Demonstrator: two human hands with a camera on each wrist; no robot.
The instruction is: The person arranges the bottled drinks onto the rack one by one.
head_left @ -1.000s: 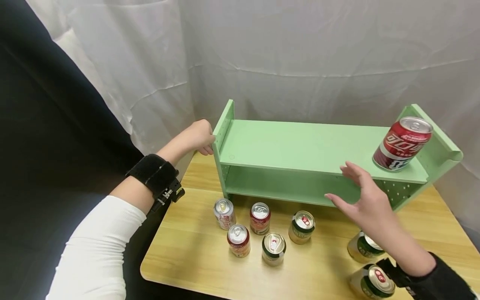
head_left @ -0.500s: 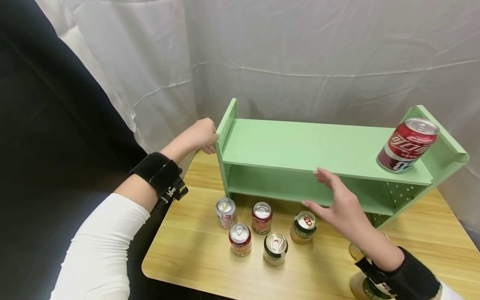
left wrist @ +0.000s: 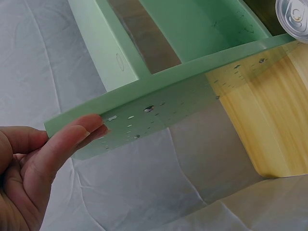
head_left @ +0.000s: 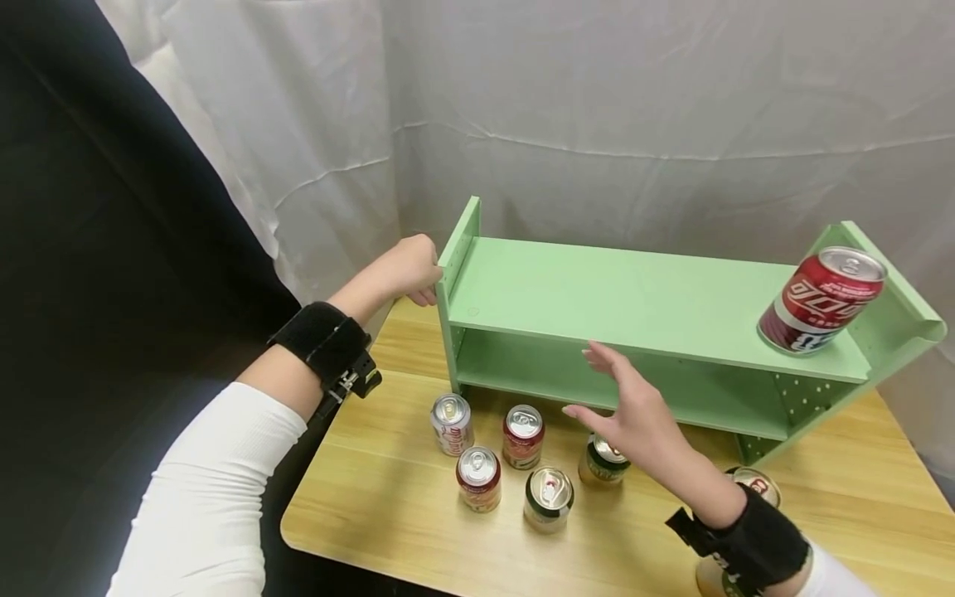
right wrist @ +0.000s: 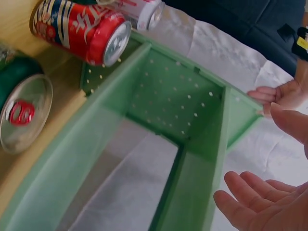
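Observation:
A light green two-tier shelf stands at the back of a wooden table. My left hand rests against the shelf's left side panel; in the left wrist view the fingers lie straight on its outer face. My right hand hovers open, palm left, in front of the lower tier, just above a green can that it partly hides. The right wrist view shows the open palm beside the shelf's front edge. A red can stands at the top tier's right end.
Upright cans stand in front of the shelf: a white one, two red ones and a green one. Another can peeks out behind my right wrist. White cloth hangs behind; a dark drape at left.
My right hand has drawn back from the shelf's right part, moving left and down toward the cans, still open. The left hand has stayed on the side panel.

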